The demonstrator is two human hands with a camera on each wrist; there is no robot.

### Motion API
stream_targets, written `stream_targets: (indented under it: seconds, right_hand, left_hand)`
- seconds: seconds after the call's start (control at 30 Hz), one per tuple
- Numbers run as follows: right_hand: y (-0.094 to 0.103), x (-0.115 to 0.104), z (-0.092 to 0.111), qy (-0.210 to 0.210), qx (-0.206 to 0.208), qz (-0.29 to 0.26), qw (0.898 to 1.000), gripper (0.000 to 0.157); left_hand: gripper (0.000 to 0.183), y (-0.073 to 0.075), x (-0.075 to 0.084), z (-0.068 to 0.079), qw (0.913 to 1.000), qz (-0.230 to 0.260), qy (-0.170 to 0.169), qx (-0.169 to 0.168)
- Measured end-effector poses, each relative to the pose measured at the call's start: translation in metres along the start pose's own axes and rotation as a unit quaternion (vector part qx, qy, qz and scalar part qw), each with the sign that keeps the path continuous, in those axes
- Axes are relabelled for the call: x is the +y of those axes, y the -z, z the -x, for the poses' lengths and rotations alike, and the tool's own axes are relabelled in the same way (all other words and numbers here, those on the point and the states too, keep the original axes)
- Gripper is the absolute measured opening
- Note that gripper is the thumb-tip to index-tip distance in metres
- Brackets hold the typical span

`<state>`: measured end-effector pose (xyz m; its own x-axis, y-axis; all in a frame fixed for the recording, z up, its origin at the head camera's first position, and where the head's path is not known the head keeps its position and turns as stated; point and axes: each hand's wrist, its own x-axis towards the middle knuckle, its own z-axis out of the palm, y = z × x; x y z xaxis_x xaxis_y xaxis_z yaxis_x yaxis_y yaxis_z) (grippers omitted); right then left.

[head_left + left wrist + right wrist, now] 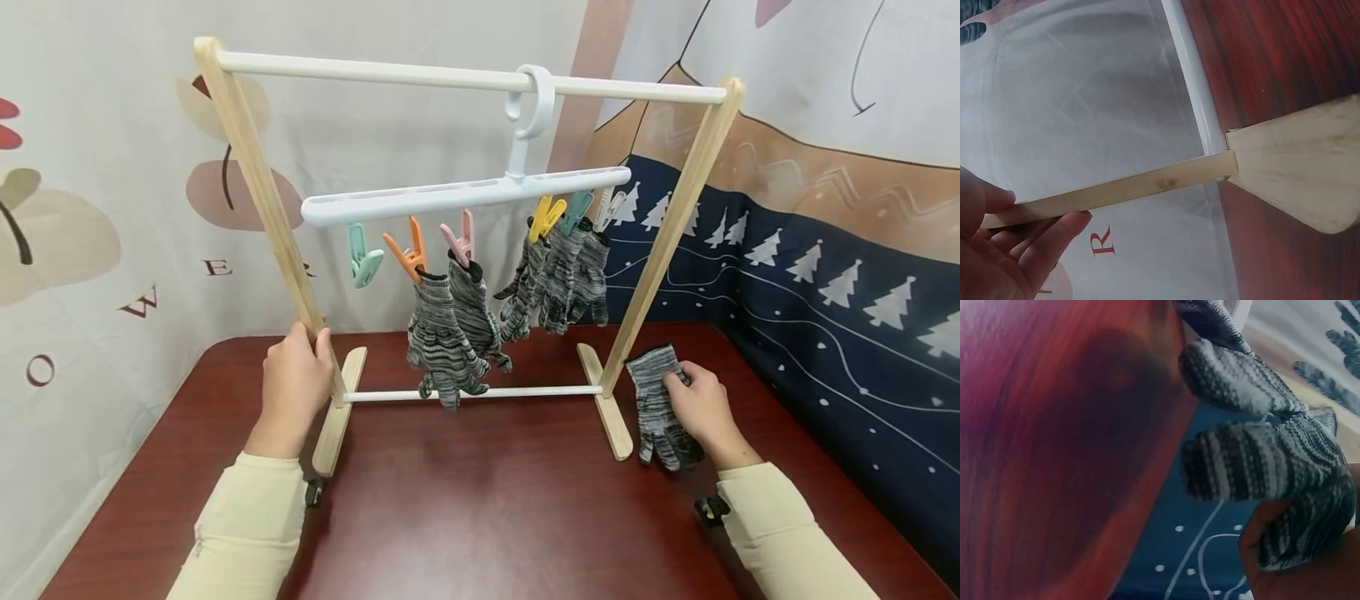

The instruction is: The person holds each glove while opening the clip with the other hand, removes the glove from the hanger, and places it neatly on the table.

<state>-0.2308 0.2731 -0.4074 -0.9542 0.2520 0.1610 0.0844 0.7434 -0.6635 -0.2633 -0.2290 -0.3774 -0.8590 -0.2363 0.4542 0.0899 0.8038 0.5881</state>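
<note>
Behind the dark red wood-grain surface (480, 517), pale printed sheeting (375, 133) fills the left and middle of the frame, and navy sheeting with white trees (862, 392) closes off the right. Between them stands a pale wooden rack with white rods (670, 237), its left upright crossing some of the wall lettering. Off its top rod hangs a white plastic hanger (465, 192) with six clothespins under it. Centre frame, an orange clothespin (411, 252) holds a grey-and-black knit glove (446, 346) that covers part of the lower rod and overlaps another glove on a pink clothespin (461, 242). Right of centre, yellow (546, 218), teal (577, 210) and white clothespins (608, 210) carry gloves so bunched that I can't separate their fingers. At the left end, a mint clothespin (363, 260) has nothing in its grip.

At lower left, the left hand (296, 371) is wrapped around the left upright, which hides most of its fingers from the head view. At lower right, just beside the rack's foot, the right hand (697, 408) pinches a loose grey-and-black glove (654, 396); the right wrist view cuts that hand off, dim and blurred. Both cream sleeves (787, 525) run out of the bottom.
</note>
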Motion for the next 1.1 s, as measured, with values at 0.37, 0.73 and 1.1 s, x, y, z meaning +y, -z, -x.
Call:
stream_targets:
  seconds: [0.37, 0.73, 1.1]
  right_hand:
    - [-0.005, 0.008, -0.023, -0.032, -0.039, -0.015, 0.999, 0.034]
    - [-0.027, 0.013, -0.043, -0.027, -0.082, 0.02, 0.996, 0.027]
    - [-0.024, 0.017, -0.037, -0.001, -0.095, 0.111, 0.989, 0.042]
  left_hand:
    - [0.039, -0.001, 0.001, -0.006, 1.0, -0.003, 0.006, -0.005]
    - [0.039, -0.001, -0.001, -0.007, 0.9997, -0.002, 0.01, -0.021]
    - [0.039, -0.001, -0.003, -0.011, 0.9998, -0.002, 0.008, -0.021]
